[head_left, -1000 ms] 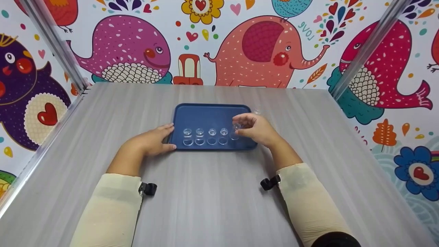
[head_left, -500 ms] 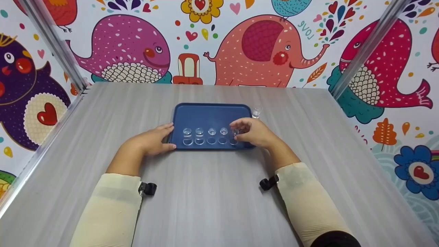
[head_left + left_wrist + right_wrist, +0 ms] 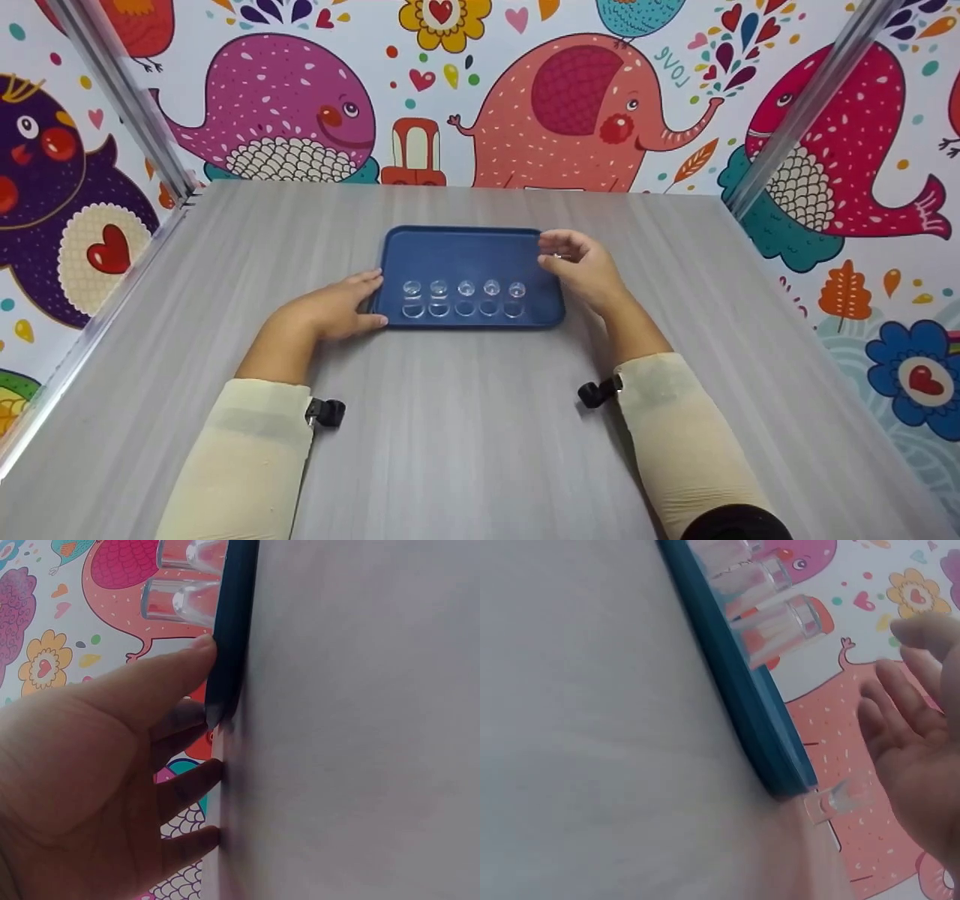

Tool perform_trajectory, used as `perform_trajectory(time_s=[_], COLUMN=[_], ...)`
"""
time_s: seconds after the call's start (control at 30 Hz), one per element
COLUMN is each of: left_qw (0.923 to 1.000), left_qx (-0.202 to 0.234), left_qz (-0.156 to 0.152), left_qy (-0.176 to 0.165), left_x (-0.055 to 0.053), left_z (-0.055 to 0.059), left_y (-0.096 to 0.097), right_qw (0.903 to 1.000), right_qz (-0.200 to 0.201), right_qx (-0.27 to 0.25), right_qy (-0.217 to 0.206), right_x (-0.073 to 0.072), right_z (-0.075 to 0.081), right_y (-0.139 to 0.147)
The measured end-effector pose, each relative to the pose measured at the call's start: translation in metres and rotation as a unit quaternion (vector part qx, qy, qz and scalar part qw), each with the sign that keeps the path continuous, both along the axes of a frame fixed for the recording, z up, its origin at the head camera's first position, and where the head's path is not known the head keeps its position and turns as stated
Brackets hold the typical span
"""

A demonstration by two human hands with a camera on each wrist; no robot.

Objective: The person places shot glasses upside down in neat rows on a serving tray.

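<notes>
On the blue tray (image 3: 465,253) stand several clear shot glasses (image 3: 465,298) in a row, upside down with their thick bases up. My left hand (image 3: 330,309) rests at the tray's left side. Its thumb touches the front rim, and its other fingers reach along the left side, spread apart in the left wrist view. At the tray's far right corner is my right hand (image 3: 589,274), its fingers loosely bent and holding nothing. Just beyond the tray another shot glass (image 3: 834,800) stands upright on the table, apart from the fingers; the hand mostly hides it in the head view.
The grey wood-grain table (image 3: 465,420) extends around the tray. Behind it is a wall (image 3: 420,45) printed with cartoon animals. Metal posts (image 3: 810,112) rise at both back corners of the table.
My right hand has let go of the rightmost shot glass, left standing upside down in the row. It has moved back and right to the glass beside the tray. The left hand stays put.
</notes>
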State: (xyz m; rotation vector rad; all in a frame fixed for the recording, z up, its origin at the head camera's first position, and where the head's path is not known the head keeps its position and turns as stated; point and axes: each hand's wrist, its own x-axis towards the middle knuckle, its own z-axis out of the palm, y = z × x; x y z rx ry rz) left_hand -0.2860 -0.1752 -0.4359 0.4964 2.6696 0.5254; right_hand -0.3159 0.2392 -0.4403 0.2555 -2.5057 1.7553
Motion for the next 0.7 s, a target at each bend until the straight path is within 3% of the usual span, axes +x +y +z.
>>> perform_trajectory(time_s=[0.17, 0.33, 0.7], left_qw=[1.0000, 1.0000, 0.9999], left_qx=[0.004, 0.002, -0.001], left_qz=[-0.006, -0.008, -0.009], left_qy=[0.003, 0.003, 0.005], left_x=[-0.001, 0.000, 0.001], left_z=[-0.001, 0.000, 0.001], left_y=[0.001, 0.001, 0.001], right_qw=[0.9941, 0.9862, 0.9877], right_qz=[-0.082, -0.132, -0.141], right_qx=[-0.058, -0.085, -0.067], right_qy=[0.040, 0.053, -0.013], right_x=[-0.009, -0.017, -0.031], right_z=[-0.003, -0.008, -0.018], right_y=[0.014, 0.026, 0.031])
